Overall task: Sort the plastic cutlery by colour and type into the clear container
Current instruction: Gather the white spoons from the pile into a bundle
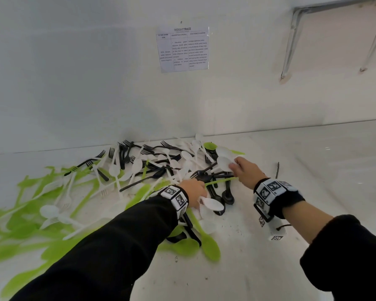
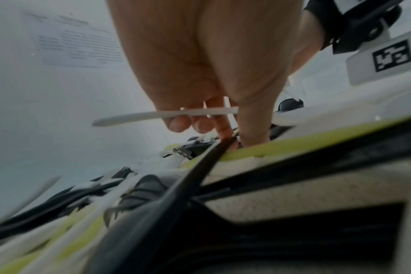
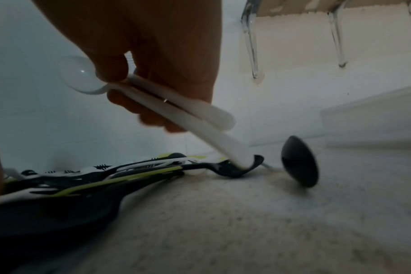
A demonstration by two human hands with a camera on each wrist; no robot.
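A mixed pile of white, black and green plastic cutlery (image 1: 152, 168) lies on the white table (image 1: 313, 153) against the wall. My left hand (image 1: 199, 192) is low over the pile's near side and grips a white spoon (image 1: 212, 204); its handle (image 2: 164, 115) crosses my curled fingers while thumb and forefinger reach down among black and green handles. My right hand (image 1: 237, 168) grips a bundle of white spoons (image 3: 176, 103) at the pile's right edge, bowls (image 1: 225, 162) pointing left. Their handle ends touch a black spoon (image 3: 235, 170). No clear container is in view.
Green spoons and forks (image 1: 30, 213) spread over the table's left side. A black spoon (image 3: 299, 161) lies just right of my right hand. A printed sheet (image 1: 182, 49) hangs on the wall, and a metal shelf bracket (image 1: 291, 40) is up right.
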